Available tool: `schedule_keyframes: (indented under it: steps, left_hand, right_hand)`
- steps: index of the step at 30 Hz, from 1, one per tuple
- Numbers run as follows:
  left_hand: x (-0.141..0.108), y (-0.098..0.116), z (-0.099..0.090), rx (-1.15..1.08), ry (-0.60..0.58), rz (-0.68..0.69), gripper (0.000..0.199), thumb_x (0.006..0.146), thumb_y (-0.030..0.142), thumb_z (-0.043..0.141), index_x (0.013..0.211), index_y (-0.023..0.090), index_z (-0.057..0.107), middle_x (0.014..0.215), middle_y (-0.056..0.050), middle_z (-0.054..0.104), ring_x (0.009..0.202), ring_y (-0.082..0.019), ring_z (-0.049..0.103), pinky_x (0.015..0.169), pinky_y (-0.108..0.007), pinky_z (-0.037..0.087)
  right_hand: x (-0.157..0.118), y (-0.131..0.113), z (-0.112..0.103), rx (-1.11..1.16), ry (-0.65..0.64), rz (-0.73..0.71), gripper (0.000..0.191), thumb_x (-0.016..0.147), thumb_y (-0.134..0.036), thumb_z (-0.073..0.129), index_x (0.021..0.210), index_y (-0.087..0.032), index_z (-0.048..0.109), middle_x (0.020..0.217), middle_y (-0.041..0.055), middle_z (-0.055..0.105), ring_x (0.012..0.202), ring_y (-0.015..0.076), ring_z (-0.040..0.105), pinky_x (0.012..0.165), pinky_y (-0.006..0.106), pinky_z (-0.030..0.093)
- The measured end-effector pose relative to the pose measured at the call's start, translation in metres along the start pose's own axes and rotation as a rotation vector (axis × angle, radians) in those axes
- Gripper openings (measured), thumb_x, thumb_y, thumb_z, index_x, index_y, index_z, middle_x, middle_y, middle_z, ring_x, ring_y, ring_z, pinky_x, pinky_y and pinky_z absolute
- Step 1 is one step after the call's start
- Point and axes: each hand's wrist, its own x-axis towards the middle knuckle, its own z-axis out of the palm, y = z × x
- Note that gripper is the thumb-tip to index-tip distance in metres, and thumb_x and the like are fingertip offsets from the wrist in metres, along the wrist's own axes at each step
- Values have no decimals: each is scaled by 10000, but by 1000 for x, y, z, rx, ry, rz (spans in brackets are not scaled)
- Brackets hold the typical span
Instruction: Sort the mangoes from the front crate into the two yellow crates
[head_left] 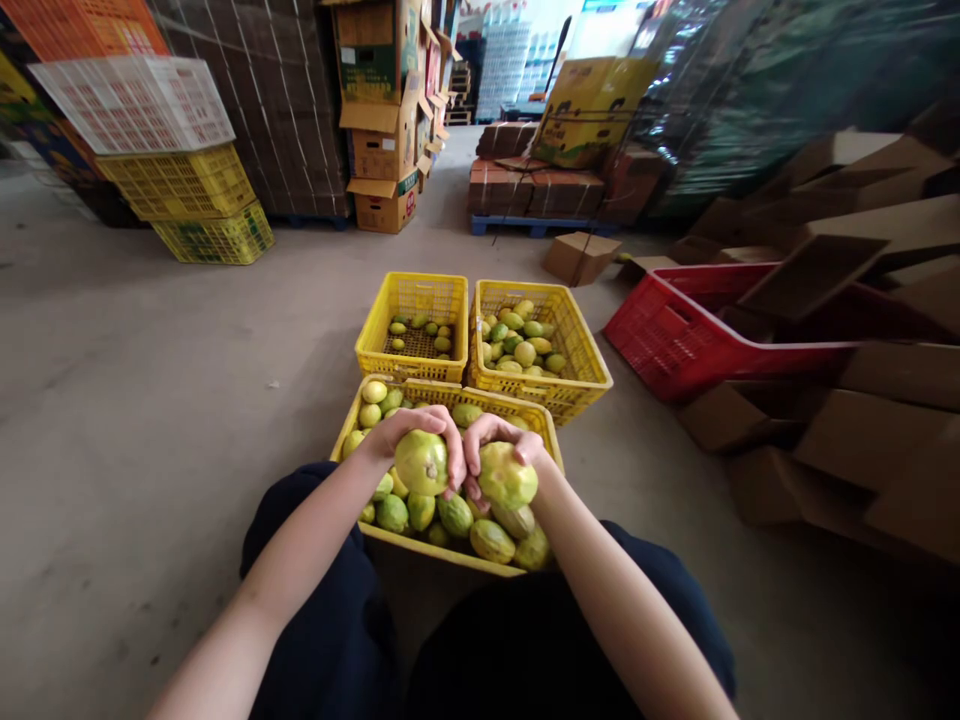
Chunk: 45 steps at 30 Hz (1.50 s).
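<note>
My left hand (448, 440) is wrapped round a yellow-green melon-like fruit (421, 463), its stem end facing me. Beside it, my right hand (487, 440) grips a second fruit (508, 476), paler and lumpy. Both are held above a yellow plastic crate (450, 555) between my knees, filled with green and yellow fruits (493, 541) of the same sort. Behind it on the left, another yellow crate (373, 352) has some small fruits on its slatted bottom. The yellow crate to the right of that (581, 340) is partly filled with yellower fruits (525, 353). My hands hide the middle of the near crate.
A red crate (645, 330) with cardboard in it stands at the right, among loose cardboard boxes (885, 440). Stacked crates (180, 180) rise at the left. Farther back are piled cartons (379, 155) and a blue pallet (525, 226) bearing brown packs and a yellow box (589, 110).
</note>
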Motion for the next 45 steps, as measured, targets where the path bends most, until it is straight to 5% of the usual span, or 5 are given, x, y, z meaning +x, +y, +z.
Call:
schedule_keyframes:
  steps: [9,19,27,33,45]
  left_hand:
    - [12,-4,-3,88,-166,334,487,661,612,647,545,140,675,545,-119,639,501,-257,640,510,-356,525]
    - [18,2,2,-200,127,510,456,807,518,564,575,137,655,632,-93,640,648,-246,690,579,-324,549]
    - [24,6,4,-354,258,529,398,869,398,527,621,128,682,637,-77,653,736,-241,710,704,-329,575]
    - [27,6,4,-446,318,547,354,880,362,533,679,121,696,684,-63,682,592,-159,655,598,-258,527]
    - [28,2,7,-480,377,588,280,843,358,588,690,143,681,682,-36,682,551,-146,630,595,-267,515]
  right_hand:
    - [6,15,-17,59,-146,-246,457,675,-495,784,854,-80,710,760,145,753,623,253,717,502,336,579]
    - [2,4,-11,7,0,-468,405,778,-488,705,951,-122,691,821,97,740,692,230,708,518,295,552]
    - [1,-6,-5,-8,142,-455,385,727,-469,750,910,-135,695,798,70,746,608,216,710,509,302,563]
    - [2,-8,-7,55,293,-400,339,698,-438,737,883,-160,685,787,47,729,622,198,690,492,288,564]
    - [2,-1,-11,89,319,-356,312,725,-440,693,900,-188,633,790,30,701,622,184,671,492,286,561]
